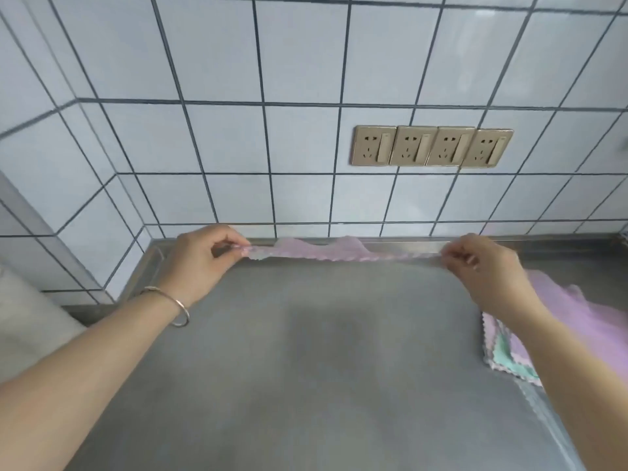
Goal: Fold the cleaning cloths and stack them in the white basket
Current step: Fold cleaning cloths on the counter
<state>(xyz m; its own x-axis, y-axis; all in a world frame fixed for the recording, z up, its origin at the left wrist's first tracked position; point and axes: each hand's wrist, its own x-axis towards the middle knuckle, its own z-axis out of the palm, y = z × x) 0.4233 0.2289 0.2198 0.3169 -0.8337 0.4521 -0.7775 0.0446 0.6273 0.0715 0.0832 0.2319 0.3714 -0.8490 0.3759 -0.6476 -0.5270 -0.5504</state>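
A pink cleaning cloth (326, 251) is stretched edge-on above the far part of the steel counter (306, 351). My left hand (200, 260) pinches its left corner and my right hand (482, 266) pinches its right corner. A pile of other cloths (509, 355), pink, purple and green, lies on the counter at the right, partly hidden by my right forearm. The white basket is not in view.
A tiled wall rises right behind the counter, with a row of several beige sockets (431, 146). The wall turns a corner at the left. A pale blurred surface (30, 321) sits at the far left edge.
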